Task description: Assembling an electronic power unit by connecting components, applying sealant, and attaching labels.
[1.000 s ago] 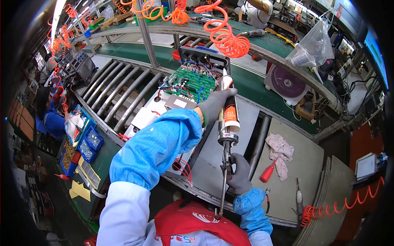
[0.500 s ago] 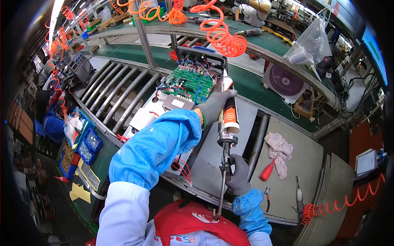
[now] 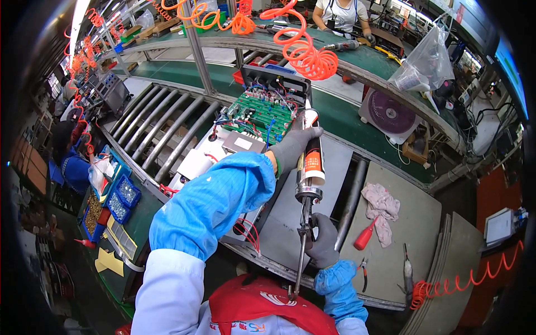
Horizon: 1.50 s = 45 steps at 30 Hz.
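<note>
My left hand (image 3: 292, 149), in a grey glove, wraps round the barrel of a caulking gun (image 3: 309, 191) loaded with an orange and white sealant tube (image 3: 314, 159). Lower down, my right hand (image 3: 324, 241) is closed on the gun's handle and trigger, and the gun's rod points back toward my red apron. The nozzle reaches up to an open electronic unit with a green circuit board (image 3: 258, 116), beside its dark end panel (image 3: 279, 78). Whether the tip touches anything is hard to make out. Wires and a grey metal-cased part (image 3: 243, 143) lie on the unit's near side.
Metal rollers (image 3: 162, 123) run left of the unit. Blue bins of screws (image 3: 124, 195) stand at far left. On the right board lie a pink rag (image 3: 381, 209), a red-handled tool (image 3: 365, 237), pliers (image 3: 364, 273) and a screwdriver on a coiled hose (image 3: 408, 271). A co-worker (image 3: 341, 17) stands across.
The co-worker across the line has come further into view. My hands and the caulking gun stay in nearly the same place; the view has shifted slightly.
</note>
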{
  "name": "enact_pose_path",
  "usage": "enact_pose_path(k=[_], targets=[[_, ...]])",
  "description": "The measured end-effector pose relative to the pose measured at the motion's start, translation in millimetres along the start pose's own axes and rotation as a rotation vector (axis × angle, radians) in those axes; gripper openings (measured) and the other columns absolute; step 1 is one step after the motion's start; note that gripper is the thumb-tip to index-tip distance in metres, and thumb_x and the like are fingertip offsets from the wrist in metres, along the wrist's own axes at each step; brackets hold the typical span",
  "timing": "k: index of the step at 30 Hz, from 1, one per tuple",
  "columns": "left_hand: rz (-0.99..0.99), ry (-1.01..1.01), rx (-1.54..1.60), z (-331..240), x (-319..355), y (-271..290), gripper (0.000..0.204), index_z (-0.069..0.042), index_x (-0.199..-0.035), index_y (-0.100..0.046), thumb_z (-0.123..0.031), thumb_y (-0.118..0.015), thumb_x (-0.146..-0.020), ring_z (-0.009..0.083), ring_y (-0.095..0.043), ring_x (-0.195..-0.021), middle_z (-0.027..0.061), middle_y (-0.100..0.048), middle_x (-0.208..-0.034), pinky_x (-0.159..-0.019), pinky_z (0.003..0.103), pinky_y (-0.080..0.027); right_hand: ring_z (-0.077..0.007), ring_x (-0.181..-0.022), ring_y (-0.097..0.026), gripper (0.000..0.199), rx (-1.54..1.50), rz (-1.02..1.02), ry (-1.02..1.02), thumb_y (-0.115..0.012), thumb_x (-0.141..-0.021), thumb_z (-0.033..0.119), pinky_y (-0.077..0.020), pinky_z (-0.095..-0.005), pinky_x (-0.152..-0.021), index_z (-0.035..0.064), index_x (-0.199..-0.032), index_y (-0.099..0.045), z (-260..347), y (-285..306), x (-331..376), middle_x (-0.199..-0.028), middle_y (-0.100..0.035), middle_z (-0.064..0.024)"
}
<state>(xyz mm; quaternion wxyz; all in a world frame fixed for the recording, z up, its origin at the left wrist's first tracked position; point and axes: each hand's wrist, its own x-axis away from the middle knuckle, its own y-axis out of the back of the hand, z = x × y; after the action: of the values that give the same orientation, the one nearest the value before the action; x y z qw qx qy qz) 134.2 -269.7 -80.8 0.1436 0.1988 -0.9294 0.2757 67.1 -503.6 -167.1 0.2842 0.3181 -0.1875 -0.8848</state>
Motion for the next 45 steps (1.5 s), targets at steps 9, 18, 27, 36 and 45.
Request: enact_pose_path(k=[9, 18, 27, 36, 45], targets=[[0.023, -0.01, -0.021, 2, -1, 1, 0.03, -0.006, -0.101, -0.045, -0.026, -0.065, -0.092, 0.0252, -0.066, -0.063, 0.0103, -0.056, -0.077, -0.055, 0.041, -0.059, -0.0273, -0.071, -0.063, 0.041, 0.048, -0.021, -0.015, -0.08, -0.067, 0.028, -0.0509, -0.0375, -0.064, 0.0027, -0.092, -0.06, -7, -3, 1, -0.08, -0.062, -0.0112], [-0.046, 0.004, -0.02, 2, 1, -4, 0.03, -0.005, -0.101, -0.046, -0.026, -0.065, -0.092, 0.0248, -0.065, -0.061, 0.0103, -0.056, -0.077, -0.054, 0.041, -0.059, -0.0276, -0.074, -0.064, 0.042, 0.026, 0.019, -0.056, -0.081, -0.065, 0.025, -0.0521, -0.0373, -0.067, 0.0023, -0.094, -0.06, -14, -4, 1, -0.083, -0.063, -0.0117], [-0.068, -0.024, -0.013, 11, -19, 4, 0.024, -0.008, -0.1, -0.05, -0.027, -0.062, -0.094, 0.025, -0.064, -0.061, 0.0099, -0.058, -0.077, -0.055, 0.042, -0.058, -0.0275, -0.077, -0.064, 0.046, 0.001, -0.027, -0.056, -0.082, -0.066, 0.029, -0.0525, -0.0381, -0.071, 0.0026, -0.098, -0.061, -12, -1, -6, -0.083, -0.063, -0.0105], [-0.083, 0.059, 0.062, 15, -2, -19, 0.025, -0.008, -0.103, -0.047, -0.026, -0.062, -0.093, 0.0291, -0.064, -0.059, 0.0112, -0.056, -0.073, -0.053, 0.045, -0.057, -0.0212, -0.091, -0.056, 0.075, -0.576, 0.088, -0.246, -0.073, -0.072, 0.013, -0.0483, -0.0366, -0.077, 0.0009, -0.139, -0.043, 38, 39, 30, -0.103, -0.057, -0.0099], [0.261, 0.141, -0.034, 45, 34, -66, 0.033, -0.005, -0.113, -0.053, -0.032, -0.059, -0.096, 0.0292, -0.066, -0.087, 0.0139, -0.062, -0.092, -0.076, 0.047, -0.058, -0.0155, -0.1, -0.059, 0.062, -0.637, -0.349, -0.339, -0.063, -0.088, 0.026, -0.0494, -0.027, -0.084, -0.0058, -0.138, -0.044, 44, 62, 95, -0.114, -0.06, -0.0119]])
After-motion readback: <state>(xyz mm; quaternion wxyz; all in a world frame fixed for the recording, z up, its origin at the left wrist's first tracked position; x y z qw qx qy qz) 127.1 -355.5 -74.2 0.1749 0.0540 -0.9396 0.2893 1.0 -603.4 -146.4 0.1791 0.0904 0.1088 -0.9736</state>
